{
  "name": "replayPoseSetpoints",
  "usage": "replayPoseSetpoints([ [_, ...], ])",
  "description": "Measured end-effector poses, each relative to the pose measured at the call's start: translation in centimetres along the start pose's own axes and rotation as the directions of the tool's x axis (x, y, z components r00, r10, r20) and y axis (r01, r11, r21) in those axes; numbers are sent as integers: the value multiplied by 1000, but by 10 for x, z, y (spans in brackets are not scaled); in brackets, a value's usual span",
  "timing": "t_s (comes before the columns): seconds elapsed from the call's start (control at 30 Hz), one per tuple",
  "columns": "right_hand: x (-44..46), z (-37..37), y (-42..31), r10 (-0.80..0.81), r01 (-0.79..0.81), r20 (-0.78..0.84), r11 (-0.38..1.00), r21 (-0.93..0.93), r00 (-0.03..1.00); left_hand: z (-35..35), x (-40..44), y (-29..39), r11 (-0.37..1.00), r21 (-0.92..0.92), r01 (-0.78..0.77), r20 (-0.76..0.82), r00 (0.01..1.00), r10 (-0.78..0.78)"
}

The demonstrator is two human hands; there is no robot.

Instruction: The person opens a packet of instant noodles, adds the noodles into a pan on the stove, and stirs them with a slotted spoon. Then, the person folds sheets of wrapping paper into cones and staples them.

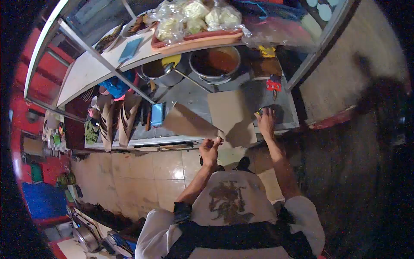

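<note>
My left hand is closed in a pinch at the near corner of a brown paper sheet, which is lifted, tilted and smeared by motion. A second brown paper sheet lies flat on the metal counter to its right. At the counter's right side my right hand has its fingers curled over a small yellow-and-black thing, mostly hidden under the fingertips. Beyond that hand lies a red packet.
Two metal pots stand at the back, a ladle resting across one. Stacked brown paper cones and a blue packet are on the left. Above, a shelf carries an orange tray of filled plastic bags.
</note>
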State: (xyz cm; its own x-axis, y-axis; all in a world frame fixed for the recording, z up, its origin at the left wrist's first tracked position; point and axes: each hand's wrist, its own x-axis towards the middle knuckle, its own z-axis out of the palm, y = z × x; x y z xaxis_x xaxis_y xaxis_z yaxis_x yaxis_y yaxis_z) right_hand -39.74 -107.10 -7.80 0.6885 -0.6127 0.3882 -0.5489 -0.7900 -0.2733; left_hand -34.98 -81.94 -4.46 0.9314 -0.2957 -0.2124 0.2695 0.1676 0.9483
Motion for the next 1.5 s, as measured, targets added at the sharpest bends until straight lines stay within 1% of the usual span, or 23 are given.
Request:
replayPoseSetpoints([
  [0.03, -3, 4, -2, -12, 12, 0, 1000, 5, 1000, 0, 2, 3, 1000, -4, -6, -11, 1000, 6],
  [0.07, -7, -12, -19, 49, -145, 230, 896, 420, 972, 1, 5, 4, 1000, -5, -5, -33, 999, 5],
  [0.1, -14, -22, -36, 2, -362, 457, 615, 701, 889, 2, 7, 6, 1000, -8, -4, -55, 998, 4],
  [0.23, -76, -12, -89, -251, -216, 364, 471, 855, 897, 3, 14, -3, 999, -43, -19, -8, 1000, 19],
  [0.37, -85, -9, -102, -119, -377, 462, 419, 826, 879, -4, 7, -18, 983, 156, -100, 116, 990, 82],
  [0.57, -95, 19, -88, -122, -172, 292, 576, 799, 949, -5, 7, -25, 959, 264, -105, 163, 985, 63],
  [0.63, -60, -30, -95, -181, -233, 411, 595, 769, 894, -10, 11, -26, 901, 415, -125, 64, 992, 108],
  [0.7, -32, -49, -77, 35, -364, 553, 787, 498, 832, -22, 22, -16, 952, 243, -189, 73, 982, 176],
  [0.8, -23, -15, -3, -191, 183, 63, 977, 111, 979, -54, 40, -4, 939, 323, -114, 1, 993, 120],
  [0.9, -19, -26, -4, -139, 143, -51, 986, 83, 989, -87, 61, -8, 918, 357, -172, 39, 985, 169],
  [0.97, -50, -15, -23, -239, 232, -11, 927, 295, 971, -95, 62, -5, 930, 367, 28, -71, 997, -2],
  [1.03, -73, -15, -49, -522, 455, 66, 793, 405, 850, -95, 50, 1, 861, 508, 6, -77, 996, 39],
  [1.07, -74, -34, -74, -666, 566, 130, 707, 424, 734, -95, 45, -9, 771, 621, -139, -110, 959, 261],
  [1.1, -78, -30, -85, -661, 563, 128, 711, 421, 739, -95, 41, -21, 640, 726, -251, -112, 875, 470],
  [1.17, -91, -18, -93, -603, 468, 325, 785, 406, 729, -95, 31, -50, 661, 691, -294, -93, 870, 484],
  [1.2, -94, -4, -89, -620, 550, 99, 750, 367, 779, -88, 26, -53, 682, 651, -333, -85, 861, 501],
  [1.23, -101, 7, -84, -615, 546, 104, 755, 364, 781, -81, 18, -55, 684, 649, -332, -81, 865, 496],
  [1.27, -100, 10, -85, -477, 383, 82, 786, 485, 875, -67, 5, -41, 886, 462, -40, -93, 991, 94],
  [1.3, -91, -1, -92, -323, 214, 80, 773, 597, 943, -54, -3, -33, 912, 269, 310, -12, 948, -318],
  [1.33, -81, -16, -90, -303, 170, 107, 753, 635, 947, -44, -5, -35, 911, 268, 312, -4, 946, -323],
  [1.4, -77, -8, -80, -260, 51, 250, 781, 623, 933, -25, -3, -36, 850, -214, 482, 277, 864, -420],
  [1.43, -78, 0, -76, -218, -67, 389, 796, 601, 895, -17, 0, -35, 849, -211, 485, 283, 861, -422],
  [1.5, -79, 9, -74, -168, -103, 307, 705, 701, 937, -6, 4, -30, 862, -152, 484, 363, 839, -407],
])
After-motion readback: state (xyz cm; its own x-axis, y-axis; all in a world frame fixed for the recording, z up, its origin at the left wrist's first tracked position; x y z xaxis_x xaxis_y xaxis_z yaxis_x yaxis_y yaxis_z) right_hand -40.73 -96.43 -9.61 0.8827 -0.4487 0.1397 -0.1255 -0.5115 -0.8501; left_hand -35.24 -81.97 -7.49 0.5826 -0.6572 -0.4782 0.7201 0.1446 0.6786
